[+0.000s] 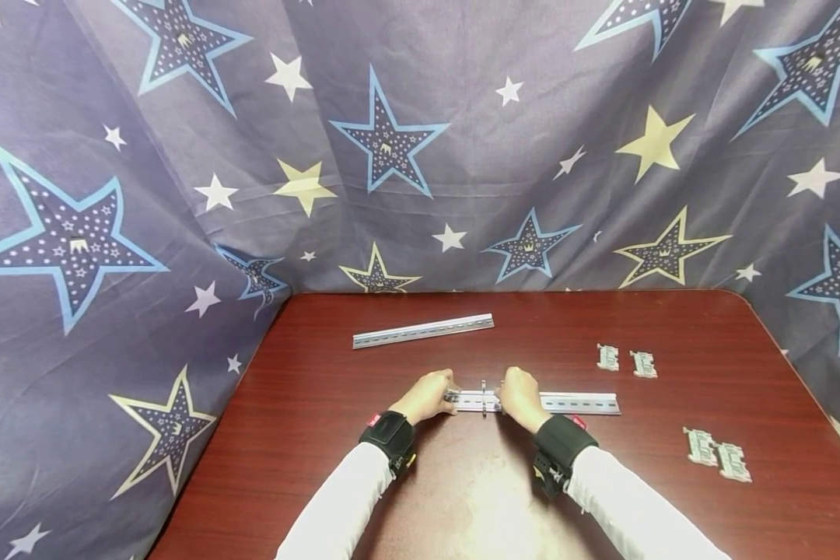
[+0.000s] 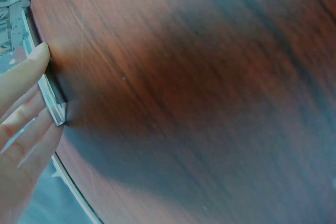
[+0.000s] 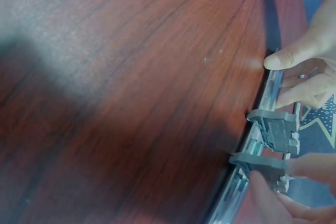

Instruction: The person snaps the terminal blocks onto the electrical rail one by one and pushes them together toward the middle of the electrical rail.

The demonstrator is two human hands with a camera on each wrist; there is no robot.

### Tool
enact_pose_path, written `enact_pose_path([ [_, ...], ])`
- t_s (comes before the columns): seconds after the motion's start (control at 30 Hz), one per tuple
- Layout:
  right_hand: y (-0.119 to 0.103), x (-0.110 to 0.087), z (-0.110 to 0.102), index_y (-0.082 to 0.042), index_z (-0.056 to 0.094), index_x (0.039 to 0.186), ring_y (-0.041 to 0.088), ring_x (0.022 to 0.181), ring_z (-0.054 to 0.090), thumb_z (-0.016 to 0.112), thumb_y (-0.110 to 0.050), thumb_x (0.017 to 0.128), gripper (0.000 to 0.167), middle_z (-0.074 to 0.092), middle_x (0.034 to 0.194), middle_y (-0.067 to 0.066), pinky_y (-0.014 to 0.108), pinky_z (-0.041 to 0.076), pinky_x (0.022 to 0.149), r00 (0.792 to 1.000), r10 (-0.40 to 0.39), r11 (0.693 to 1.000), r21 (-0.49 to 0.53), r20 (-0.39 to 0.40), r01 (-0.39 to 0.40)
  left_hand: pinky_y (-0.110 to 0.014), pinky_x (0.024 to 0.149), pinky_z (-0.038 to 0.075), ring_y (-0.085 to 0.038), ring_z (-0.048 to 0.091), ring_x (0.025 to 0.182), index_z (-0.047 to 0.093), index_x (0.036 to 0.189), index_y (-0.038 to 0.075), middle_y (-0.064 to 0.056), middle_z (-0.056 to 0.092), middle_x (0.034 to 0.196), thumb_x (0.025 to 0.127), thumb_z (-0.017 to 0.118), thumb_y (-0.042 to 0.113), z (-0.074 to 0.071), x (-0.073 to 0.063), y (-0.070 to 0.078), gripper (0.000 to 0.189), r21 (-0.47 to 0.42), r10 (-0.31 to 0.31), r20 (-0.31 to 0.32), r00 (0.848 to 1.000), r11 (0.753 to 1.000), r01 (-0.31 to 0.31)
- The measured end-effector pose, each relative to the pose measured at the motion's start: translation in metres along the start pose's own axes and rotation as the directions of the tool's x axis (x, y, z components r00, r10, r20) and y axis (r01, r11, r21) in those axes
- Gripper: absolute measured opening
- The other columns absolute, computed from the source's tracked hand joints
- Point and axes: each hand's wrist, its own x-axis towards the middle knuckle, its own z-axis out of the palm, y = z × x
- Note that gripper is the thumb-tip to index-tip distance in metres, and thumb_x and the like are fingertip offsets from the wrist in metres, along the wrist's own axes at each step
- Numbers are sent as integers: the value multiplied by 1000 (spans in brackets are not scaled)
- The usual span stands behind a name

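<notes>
A slotted metal DIN rail lies lengthwise across the middle of the table. My left hand grips its left end, thumb on the near edge and fingers along the far side, as the left wrist view shows. Two grey terminal blocks stand upright across the rail. One, the left terminal block, sits between my hands, touched by neither. My right hand pinches the other terminal block between thumb and fingers, close beside the first. In the head view that hand mostly hides it.
A second DIN rail lies at a slant farther back on the table. To the right are a pair of loose terminal blocks and, nearer me, another pair of blocks. A star-patterned cloth hangs behind the table.
</notes>
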Motion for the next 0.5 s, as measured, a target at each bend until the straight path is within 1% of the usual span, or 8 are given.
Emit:
enact_pose_path([
  [0.03, 1, 1, 1, -8, 52, 51, 31, 58, 59, 64, -18, 69, 24, 59, 58, 12, 41, 45, 54, 1000, 0, 1000, -2, 1, 0, -23, 63, 41, -9, 49, 64, 69, 87, 8, 6, 52, 75, 60, 79, 25, 0, 0, 0, 33, 0, -5, 4, 1000, 1000, 5],
  [0.13, -6, -1, -11, -11, 43, 46, 26, 52, 53, 61, -20, 71, 32, 52, 51, 8, 40, 42, 50, 999, 29, 999, 17, 27, -29, -24, 65, 42, -10, 51, 67, 67, 86, 8, 4, 55, 79, 60, 79, 23, -2, -1, 3, 32, -3, -21, -3, 1000, 1000, 21],
  [0.17, -17, -5, -26, -10, 42, 46, 26, 54, 52, 61, -16, 70, 32, 50, 51, 7, 41, 42, 51, 994, 79, 997, 6, 80, -80, -26, 66, 43, -12, 53, 68, 67, 86, 6, 1, 56, 80, 59, 79, 18, -11, -3, 14, 32, 4, -52, 12, 999, 999, 52],
  [0.23, -23, -8, -38, -11, 41, 46, 22, 53, 48, 60, -17, 72, 32, 48, 51, 5, 39, 39, 49, 991, 85, 996, 6, 101, -86, -25, 65, 42, -12, 51, 67, 68, 87, 5, 0, 55, 80, 60, 79, 17, -13, -5, 17, 32, 22, -55, 4, 999, 998, 54],
  [0.3, -26, -9, -48, -10, 46, 50, 21, 54, 46, 59, -18, 73, 27, 49, 55, 4, 37, 38, 49, 988, 91, 996, -1, 127, -91, -25, 65, 42, -11, 50, 66, 69, 90, 5, -1, 55, 79, 60, 78, 17, -15, -6, 20, 33, 34, -71, 14, 997, 997, 71],
  [0.4, -22, -7, -56, -9, 56, 59, 20, 59, 50, 58, -18, 73, 16, 56, 63, 4, 36, 41, 52, 985, 94, 996, -15, 146, -93, -24, 64, 41, -11, 48, 65, 70, 92, 6, -1, 53, 77, 61, 78, 18, -15, -6, 20, 34, 47, -75, 25, 997, 996, 73],
  [0.5, -16, -3, -61, -9, 57, 61, 19, 58, 50, 57, -17, 72, 13, 56, 62, 3, 36, 41, 53, 984, 102, 995, -9, 147, -102, -24, 63, 41, -11, 48, 65, 70, 92, 6, -1, 52, 76, 60, 78, 18, -14, -5, 19, 35, 46, -71, 29, 997, 996, 70],
])
